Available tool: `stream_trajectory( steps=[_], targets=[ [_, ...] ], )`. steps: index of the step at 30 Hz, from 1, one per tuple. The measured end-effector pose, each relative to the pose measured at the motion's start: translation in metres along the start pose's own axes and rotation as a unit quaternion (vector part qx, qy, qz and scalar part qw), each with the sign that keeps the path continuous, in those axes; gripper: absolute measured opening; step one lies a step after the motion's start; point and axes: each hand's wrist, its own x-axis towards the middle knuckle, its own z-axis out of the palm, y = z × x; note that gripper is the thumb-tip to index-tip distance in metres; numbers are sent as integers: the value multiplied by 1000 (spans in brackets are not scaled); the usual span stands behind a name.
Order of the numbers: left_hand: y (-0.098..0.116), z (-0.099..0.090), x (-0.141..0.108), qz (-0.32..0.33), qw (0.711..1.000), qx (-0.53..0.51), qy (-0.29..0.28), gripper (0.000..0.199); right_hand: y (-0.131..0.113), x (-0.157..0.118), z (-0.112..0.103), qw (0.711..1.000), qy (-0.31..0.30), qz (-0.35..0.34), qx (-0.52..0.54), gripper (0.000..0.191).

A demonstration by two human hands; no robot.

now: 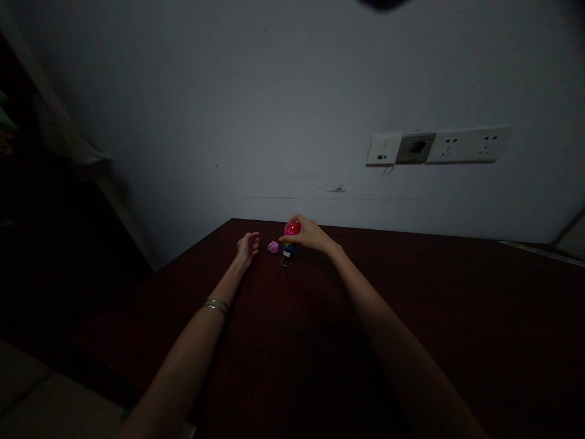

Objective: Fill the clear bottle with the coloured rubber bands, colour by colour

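A small bottle [287, 255] with a clear base and dark blue contents stands on the dark red table [283, 341]. At its top is a round red and pink part [292, 228], with the fingers and thumb of my right hand [309, 234] around it. Just left of the bottle lies a small pink cap-like piece [273, 247], touched by neither hand. My left hand [248, 247] rests on the table left of that piece, its fingers loosely curled and apart, holding nothing.
The table's back edge meets a grey wall [292, 122]. Switches and sockets [461, 146] are set in the wall at the right. Beyond the table's left edge, tiled floor [46, 402] shows at the lower left.
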Motion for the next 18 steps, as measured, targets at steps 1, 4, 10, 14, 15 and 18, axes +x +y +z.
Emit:
stream_trajectory(
  steps=[1,4,10,14,15,18],
  targets=[
    [-1,0,0,4,1000,-1,-4,25,0,-1,3,1000,8,0,-5,51],
    [-1,-2,1,9,1000,4,-15,26,0,-5,9,999,28,-15,-13,47],
    [5,-4,2,-19,997,65,-29,23,-6,-7,10,997,48,-51,-17,45],
    [20,6,-8,-22,981,145,-125,27,-11,-6,5,996,50,-66,-37,42],
    [24,11,-12,-25,970,171,-172,29,-12,-6,3,995,46,-71,-43,41],
    [38,30,-26,-56,916,223,-328,34,-15,-5,1,994,35,-82,-59,39]
  ],
)
